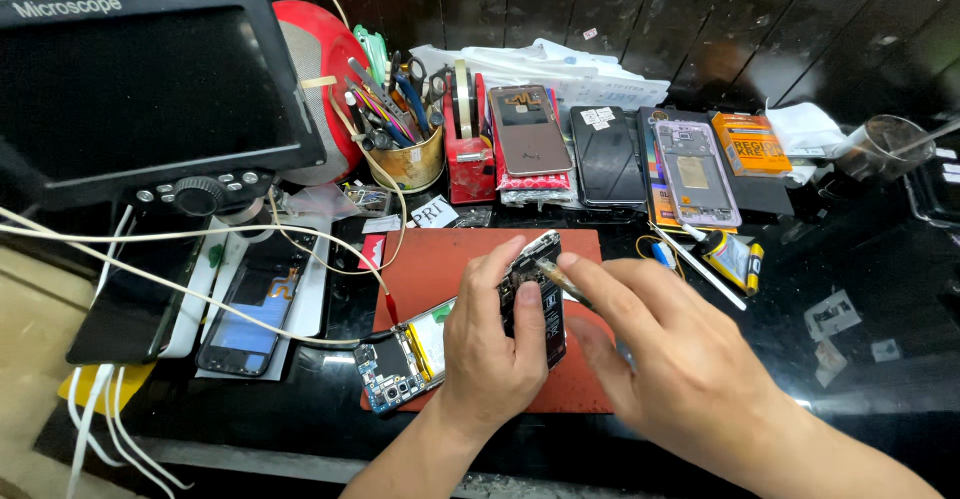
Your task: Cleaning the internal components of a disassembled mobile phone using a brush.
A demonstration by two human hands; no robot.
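Here the left hand point(490, 344) is closed around an opened smartphone point(535, 294), thumb along its near edge and fingers wrapped over the far side, holding it tilted above a red-brown work mat point(440, 259). The right hand point(670, 359) pinches a slim metal tool point(562, 281), likely tweezers, between thumb and forefinger, its tip touching the upper part of the phone's exposed internals. Much of the phone's lower half is hidden behind the left hand.

On the mat just left of that hand lies another dismantled phone point(405, 359), its yellow battery and camera cluster exposed, with a red-tipped probe lead point(392, 309) resting near it. Thin white cables point(180, 284) cross the bench from the left edge toward the mat, passing over a phone with a lit screen point(245, 314). A microscope monitor point(150, 79) stands at the upper left, its screen dark. Behind the mat sit a tin cup of hand tools point(400, 129), a red tape dispenser point(468, 149), several phones and back covers point(610, 154) leaning in a row, and an orange box point(750, 142). To the right of the mat lie a small glue tube point(730, 256) and a white stick point(705, 269), well clear of both hands.
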